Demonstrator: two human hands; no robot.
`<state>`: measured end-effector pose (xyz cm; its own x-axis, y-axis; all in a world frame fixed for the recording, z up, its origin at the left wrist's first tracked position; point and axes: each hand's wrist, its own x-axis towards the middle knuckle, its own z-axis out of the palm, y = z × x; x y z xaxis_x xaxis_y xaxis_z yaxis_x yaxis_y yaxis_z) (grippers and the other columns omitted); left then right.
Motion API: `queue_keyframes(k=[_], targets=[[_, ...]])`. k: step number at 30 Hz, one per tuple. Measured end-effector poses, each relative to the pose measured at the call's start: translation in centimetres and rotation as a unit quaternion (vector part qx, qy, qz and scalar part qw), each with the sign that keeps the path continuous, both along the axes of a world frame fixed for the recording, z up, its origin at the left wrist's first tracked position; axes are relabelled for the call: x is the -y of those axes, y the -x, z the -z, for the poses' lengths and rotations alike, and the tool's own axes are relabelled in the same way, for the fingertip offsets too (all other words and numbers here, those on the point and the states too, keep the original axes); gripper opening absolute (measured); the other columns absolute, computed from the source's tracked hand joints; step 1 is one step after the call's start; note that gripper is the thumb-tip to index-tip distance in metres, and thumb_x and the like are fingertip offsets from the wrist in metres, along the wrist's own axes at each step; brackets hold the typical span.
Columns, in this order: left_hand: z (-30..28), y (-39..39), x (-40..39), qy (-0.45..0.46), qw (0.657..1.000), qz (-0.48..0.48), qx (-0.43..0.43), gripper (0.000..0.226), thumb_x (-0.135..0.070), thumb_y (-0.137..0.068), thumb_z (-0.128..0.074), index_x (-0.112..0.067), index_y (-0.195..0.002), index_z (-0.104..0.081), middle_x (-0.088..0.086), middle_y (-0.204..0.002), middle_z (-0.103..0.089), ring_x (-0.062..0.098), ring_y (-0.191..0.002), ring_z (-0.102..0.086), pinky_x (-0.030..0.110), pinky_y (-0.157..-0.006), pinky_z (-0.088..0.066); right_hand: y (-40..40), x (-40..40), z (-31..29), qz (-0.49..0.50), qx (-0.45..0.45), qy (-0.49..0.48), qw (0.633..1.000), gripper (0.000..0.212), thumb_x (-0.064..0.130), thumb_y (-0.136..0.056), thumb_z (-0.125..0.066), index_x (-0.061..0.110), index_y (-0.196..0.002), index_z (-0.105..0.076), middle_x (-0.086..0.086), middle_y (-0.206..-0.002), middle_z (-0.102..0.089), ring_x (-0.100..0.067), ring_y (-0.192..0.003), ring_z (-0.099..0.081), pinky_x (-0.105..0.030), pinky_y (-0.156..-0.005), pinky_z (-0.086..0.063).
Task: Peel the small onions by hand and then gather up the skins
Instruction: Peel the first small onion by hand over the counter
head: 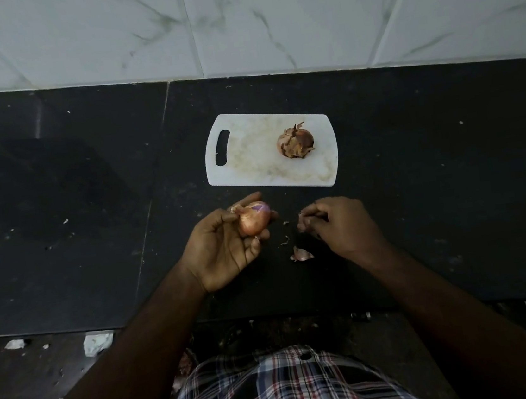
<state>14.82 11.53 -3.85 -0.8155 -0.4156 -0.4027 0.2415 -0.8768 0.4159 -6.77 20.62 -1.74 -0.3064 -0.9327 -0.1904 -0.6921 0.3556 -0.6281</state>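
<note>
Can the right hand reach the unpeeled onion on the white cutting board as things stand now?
Probably yes. The brown unpeeled onion lies alone on the white plastic cutting board, just beyond the right hand, with only bare counter between. But that hand seems to pinch a skin scrap it must drop first.

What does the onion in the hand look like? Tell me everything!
The small, round onion with papery orange-brown skin sits in the grip of the left hand, held above the black stone counter. Its far end is already peeled, showing shiny purple flesh. A dry, wispy tip sticks out toward the left. The fingers curl around it from below and the thumb reaches over its top.
</note>
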Motion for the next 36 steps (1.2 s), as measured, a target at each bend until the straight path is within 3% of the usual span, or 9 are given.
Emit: queue_keyframes(k=[3,7,10,15,19,24,27,31,36], targets=[[-0.3,0.1,0.1,-0.003,1.000,-0.007,0.005,0.050,-0.019,-0.094,-0.042,-0.015,-0.142,-0.054,0.025,-0.132,-0.058,0.027,-0.089,-0.069,0.027,-0.070,-0.059,-0.1,0.3,-0.6,-0.038,-0.016,-0.033,0.999,0.035,0.019,-0.093,-0.065,0.020,-0.129,-0.066,0.004,-0.132,-0.066,-0.011,-0.122,-0.058,-0.015,-0.097,-0.036],[-0.6,0.5,0.0,0.036,0.999,-0.004,0.034,0.046,-0.020,-0.098,-0.049,-0.011,-0.142,-0.053,0.017,-0.122,-0.066,0.024,-0.089,-0.070,0.027,-0.071,-0.058,-1.9,0.8,-2.6,-0.033,0.046,0.077,0.995,0.050,0.033,-0.084,-0.077,0.018,-0.130,-0.065,0.004,-0.112,-0.067,-0.009,-0.104,-0.062,-0.022,-0.090,-0.048],[-0.8,1.3,-0.2,0.086,0.994,-0.018,0.064,0.037,-0.021,-0.098,-0.052,-0.009,-0.133,-0.058,0.010,-0.103,-0.071,0.016,-0.082,-0.067,0.025,-0.070,-0.057,-3.9,1.4,-2.8,-0.053,0.073,0.120,0.989,0.057,0.027,-0.079,-0.082,0.013,-0.131,-0.063,0.006,-0.113,-0.060,-0.007,-0.105,-0.058,-0.021,-0.093,-0.048],[-1.0,2.2,-0.4,0.097,0.991,-0.056,0.074,0.038,-0.020,-0.095,-0.053,-0.005,-0.130,-0.059,0.010,-0.104,-0.070,0.015,-0.086,-0.068,0.025,-0.075,-0.058,-5.0,2.0,-1.9,0.010,0.038,0.200,0.979,0.034,0.016,-0.076,-0.084,0.010,-0.108,-0.075,0.000,-0.096,-0.065,-0.011,-0.087,-0.064,-0.016,-0.075,-0.052],[-1.3,2.7,-0.6,0.107,0.988,-0.082,0.076,0.048,-0.020,-0.093,-0.054,-0.002,-0.138,-0.053,0.009,-0.099,-0.070,0.015,-0.085,-0.068,0.025,-0.076,-0.058,-4.9,2.3,-2.3,0.025,-0.004,0.248,0.968,0.010,0.011,-0.076,-0.082,0.006,-0.082,-0.076,-0.003,-0.081,-0.065,-0.013,-0.075,-0.062,-0.026,-0.066,-0.052],[-1.5,2.6,-0.5,0.102,0.989,-0.079,0.066,0.043,-0.017,-0.093,-0.056,-0.005,-0.134,-0.056,0.014,-0.109,-0.070,0.020,-0.087,-0.069,0.027,-0.075,-0.059,-3.6,2.3,-2.8,0.041,0.067,0.226,0.971,0.009,0.007,-0.080,-0.078,0.011,-0.088,-0.075,0.001,-0.085,-0.068,-0.014,-0.080,-0.066,-0.034,-0.073,-0.058],[-1.6,2.6,-0.4,0.085,0.992,-0.067,0.059,0.043,-0.017,-0.093,-0.058,-0.006,-0.134,-0.056,0.019,-0.114,-0.070,0.021,-0.087,-0.070,0.027,-0.075,-0.060,-2.8,2.7,-3.3,0.047,0.135,0.186,0.972,0.017,0.005,-0.084,-0.074,0.015,-0.098,-0.075,0.008,-0.085,-0.068,-0.007,-0.074,-0.068,-0.020,-0.061,-0.057],[-1.4,2.2,-0.3,0.053,0.995,-0.063,0.058,0.042,-0.017,-0.092,-0.060,-0.005,-0.132,-0.057,0.019,-0.114,-0.069,0.024,-0.092,-0.066,0.026,-0.076,-0.060,-1.5,2.6,-2.6,0.021,0.090,0.134,0.987,0.021,0.002,-0.088,-0.069,0.014,-0.103,-0.077,0.011,-0.085,-0.069,0.005,-0.064,-0.063,-0.013,-0.063,-0.050],[-1.1,1.9,-0.4,0.045,0.995,-0.060,0.062,0.043,-0.014,-0.095,-0.053,-0.003,-0.138,-0.055,0.019,-0.117,-0.067,0.024,-0.093,-0.067,0.027,-0.078,-0.060,-0.7,1.6,-2.5,-0.018,0.081,0.050,0.995,0.027,0.014,-0.091,-0.070,0.016,-0.118,-0.073,0.009,-0.127,-0.066,-0.002,-0.112,-0.058,0.002,-0.084,-0.039]])
